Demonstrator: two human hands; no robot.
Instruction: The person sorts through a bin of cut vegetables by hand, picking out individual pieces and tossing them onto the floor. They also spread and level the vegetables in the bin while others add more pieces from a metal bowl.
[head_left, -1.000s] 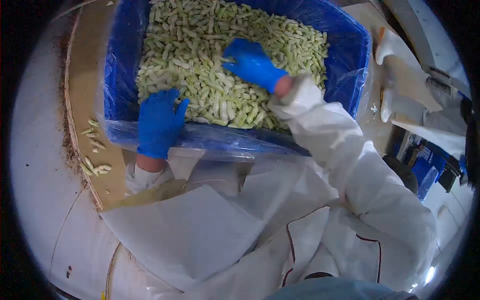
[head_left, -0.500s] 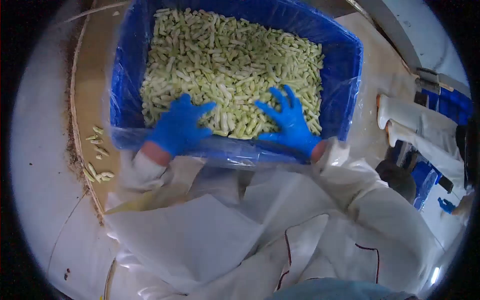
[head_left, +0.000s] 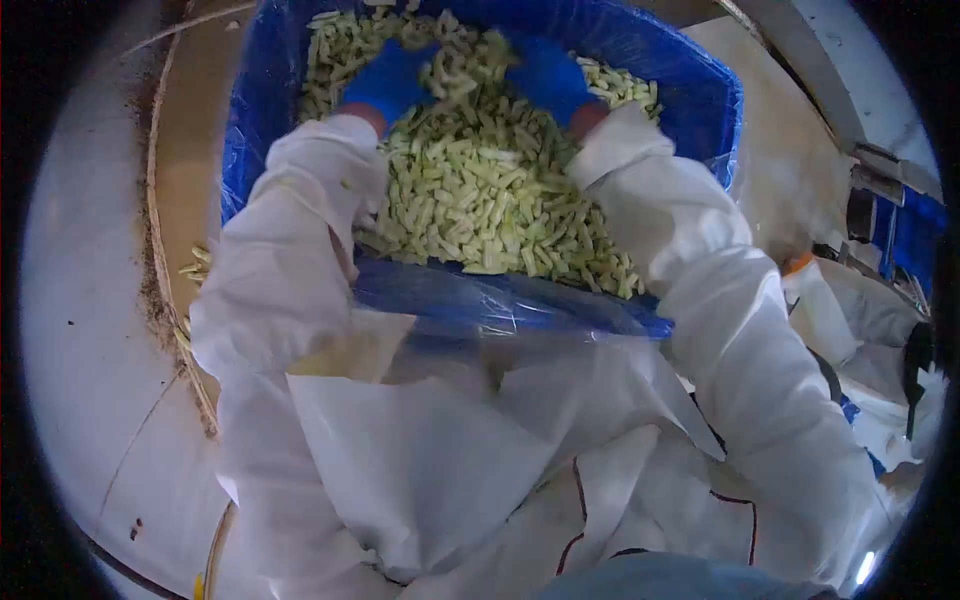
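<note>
A deep blue bin [head_left: 712, 110], lined with clear plastic film [head_left: 500, 310], holds many short, pale green cut vegetable pieces [head_left: 490, 210]. I cannot make out their exact kind. Both my hands wear blue gloves and reach into the far part of the heap. My left hand [head_left: 395, 78] is at the upper left among the pieces, while my right hand [head_left: 548, 78] is at the upper right. The pieces between the two hands look smeared by motion. Blur and the pieces hide my fingers. White sleeves [head_left: 290, 220] cover both forearms over the bin's near edge.
Loose pale green pieces [head_left: 198, 265] lie on the tan board [head_left: 180, 130] left of the bin. A white apron [head_left: 430, 450] hangs at the bin's near side. To the right, a person in white clothing [head_left: 860, 310] is near blue containers [head_left: 915, 235].
Both hands have moved from the near side of the heap to its far side, forearms now stretched over the bin. Pieces at the far side are stirred up. The person at right has shifted.
</note>
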